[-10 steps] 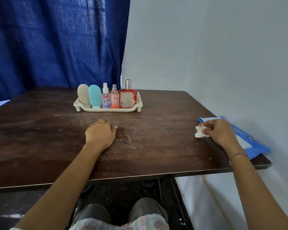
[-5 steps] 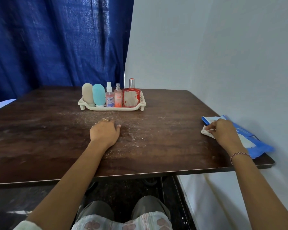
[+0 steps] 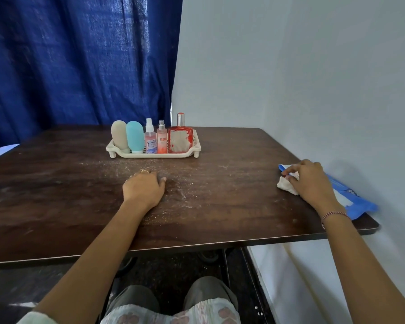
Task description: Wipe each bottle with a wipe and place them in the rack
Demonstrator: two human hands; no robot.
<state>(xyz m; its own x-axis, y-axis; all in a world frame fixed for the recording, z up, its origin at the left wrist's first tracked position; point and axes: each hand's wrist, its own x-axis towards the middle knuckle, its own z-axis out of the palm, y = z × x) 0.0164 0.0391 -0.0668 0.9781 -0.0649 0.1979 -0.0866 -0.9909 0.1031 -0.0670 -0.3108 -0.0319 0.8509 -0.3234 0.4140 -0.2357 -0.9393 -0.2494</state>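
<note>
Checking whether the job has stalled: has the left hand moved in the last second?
No. The left hand rests on the table in the same place, in front of the rack; only the view shifted.

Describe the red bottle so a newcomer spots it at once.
On the far side of the dark table, before the blue curtain, a white rack holds five bottles in a row. The red bottle stands at its right end. It alone is broad and square, with a worn pale label and silver cap.

The left hand point(image 3: 143, 189) rests palm down on the desk point(image 3: 220, 206), fingers loosely bent. The right hand point(image 3: 310, 181), arm stretched forward, pinches a wipe point(image 3: 285, 184) with curled fingers.
</note>
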